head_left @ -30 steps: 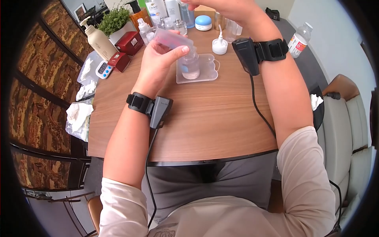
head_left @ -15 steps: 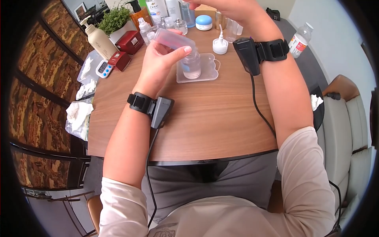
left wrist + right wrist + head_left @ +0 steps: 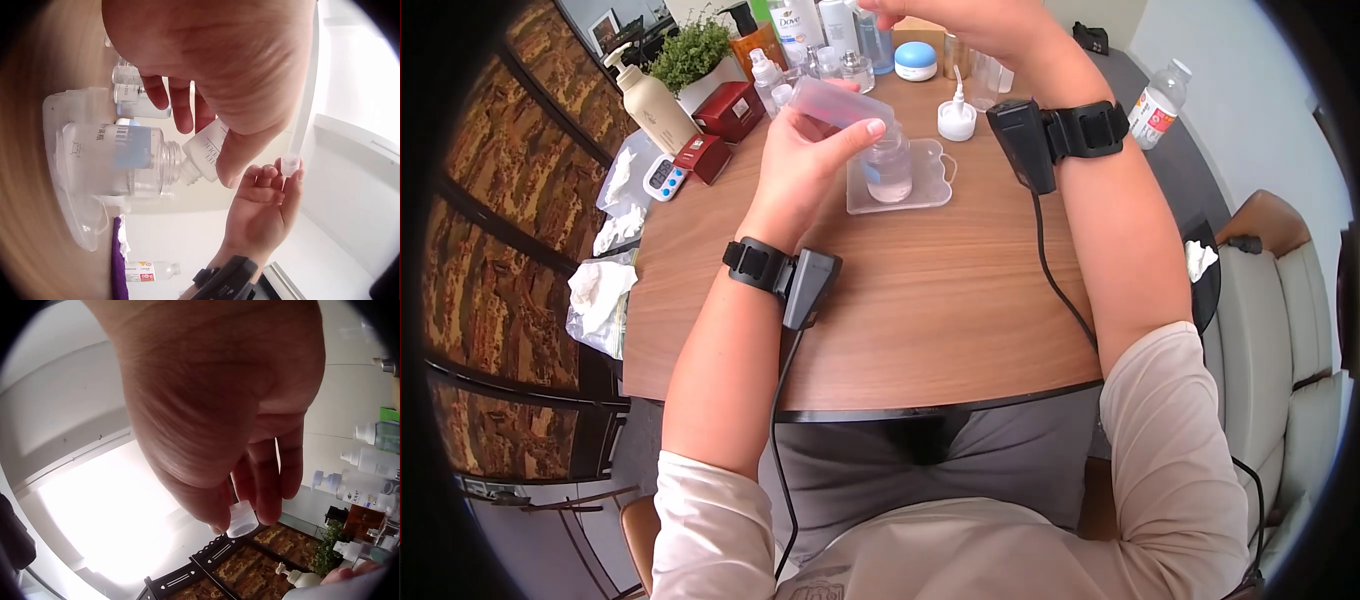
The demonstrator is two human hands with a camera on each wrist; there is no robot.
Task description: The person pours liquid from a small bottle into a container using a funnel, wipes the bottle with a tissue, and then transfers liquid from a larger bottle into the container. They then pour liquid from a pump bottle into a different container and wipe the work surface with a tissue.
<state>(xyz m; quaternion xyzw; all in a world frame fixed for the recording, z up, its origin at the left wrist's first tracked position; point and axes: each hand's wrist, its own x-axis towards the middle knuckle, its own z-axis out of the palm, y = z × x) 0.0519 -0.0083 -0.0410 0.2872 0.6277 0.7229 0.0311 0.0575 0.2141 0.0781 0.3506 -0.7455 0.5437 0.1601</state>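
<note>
My left hand (image 3: 800, 165) grips a translucent bottle (image 3: 835, 105) with printed lettering, tipped over with its neck down. Its uncapped neck is right at the mouth of a clear wide-necked bottle (image 3: 147, 156), as the left wrist view shows. That second bottle stands upright on a clear plastic tray (image 3: 930, 190) with a wavy edge, and has a light blue patch on its side. My right hand (image 3: 262, 212) is raised at the far side, partly cut off in the head view. Between thumb and fingers it pinches a small translucent cap (image 3: 242, 519).
Behind the tray stands a white pump top (image 3: 957, 118). A blue-lidded jar (image 3: 916, 60), several bottles and a potted plant (image 3: 690, 55) line the table's back. Dark red boxes (image 3: 730, 110) and a timer (image 3: 664, 177) are at left; a labelled water bottle (image 3: 1160, 105) is at far right.
The standing bottle and my left hand have shifted very slightly to the right. The held bottle stays tipped at its mouth, and my right hand keeps its place.
</note>
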